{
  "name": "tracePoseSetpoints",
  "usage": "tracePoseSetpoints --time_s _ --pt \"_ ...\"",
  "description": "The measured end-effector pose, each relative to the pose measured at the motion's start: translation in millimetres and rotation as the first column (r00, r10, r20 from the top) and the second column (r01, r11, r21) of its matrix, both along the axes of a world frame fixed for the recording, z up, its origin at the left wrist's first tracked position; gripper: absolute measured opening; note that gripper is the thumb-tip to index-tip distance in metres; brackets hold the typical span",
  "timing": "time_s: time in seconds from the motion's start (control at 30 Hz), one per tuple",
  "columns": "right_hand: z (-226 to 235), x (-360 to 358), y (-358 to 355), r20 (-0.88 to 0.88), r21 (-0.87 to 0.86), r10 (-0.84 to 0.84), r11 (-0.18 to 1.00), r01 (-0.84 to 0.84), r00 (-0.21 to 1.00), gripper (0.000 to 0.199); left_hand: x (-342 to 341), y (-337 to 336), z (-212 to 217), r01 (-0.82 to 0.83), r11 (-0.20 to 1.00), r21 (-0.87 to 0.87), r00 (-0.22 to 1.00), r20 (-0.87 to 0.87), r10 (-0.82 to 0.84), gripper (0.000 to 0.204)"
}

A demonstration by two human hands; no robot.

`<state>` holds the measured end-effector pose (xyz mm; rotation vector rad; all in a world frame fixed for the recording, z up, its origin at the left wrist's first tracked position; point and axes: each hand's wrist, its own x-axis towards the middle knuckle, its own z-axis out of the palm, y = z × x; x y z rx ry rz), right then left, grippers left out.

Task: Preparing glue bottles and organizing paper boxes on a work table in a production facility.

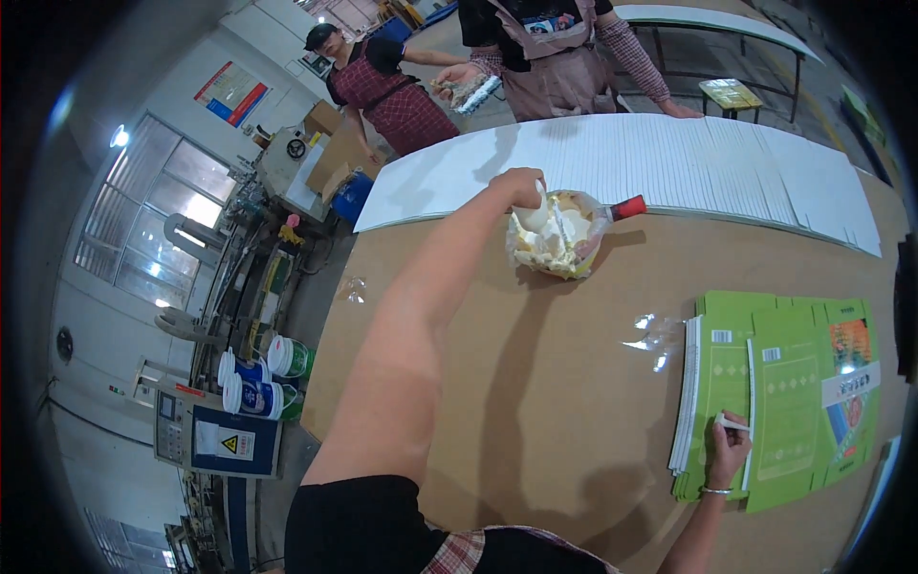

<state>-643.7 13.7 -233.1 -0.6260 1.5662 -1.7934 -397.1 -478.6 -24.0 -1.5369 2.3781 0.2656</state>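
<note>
Brown cardboard worktop (497, 383), broad and bare at its centre. My left hand (521, 187), arm stretched far across it, is closed round a white tool handle (543, 206) standing in a clear plastic bag (555, 239) of pale, paste-like stuff; a red-capped handle (626, 207) sticks out of the bag's right side. My right hand (729, 450), bracelet at the wrist, rests fingers curled on a stack of flattened green printed cartons (784, 392) near the right edge, pinching a small white piece (732, 422). Scrap of clear film (655, 340) just left of the stack. Long row of overlapped white sheets (669, 163) along the far side. Two people in aprons (392, 91) beyond it.
</note>
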Motion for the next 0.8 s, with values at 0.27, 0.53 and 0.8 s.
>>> tracePoseSetpoints --time_s 0.27,0.53,0.8 --pt "-7 0 2 -0.006 -0.008 -0.019 1.0 0.019 1.0 0.023 8 3 -1 -0.025 0.994 0.111 0.992 -0.118 0.039 0.054" --pt "-6 -1 6 -0.049 0.019 -0.028 0.999 0.029 0.998 0.024 12 1 -5 0.002 0.985 0.172 0.992 -0.124 0.019 0.062" --pt "-1 -3 2 -0.006 0.019 -0.015 1.0 0.015 1.0 0.024 5 -2 -2 0.038 0.997 0.064 0.993 -0.111 -0.031 0.057"
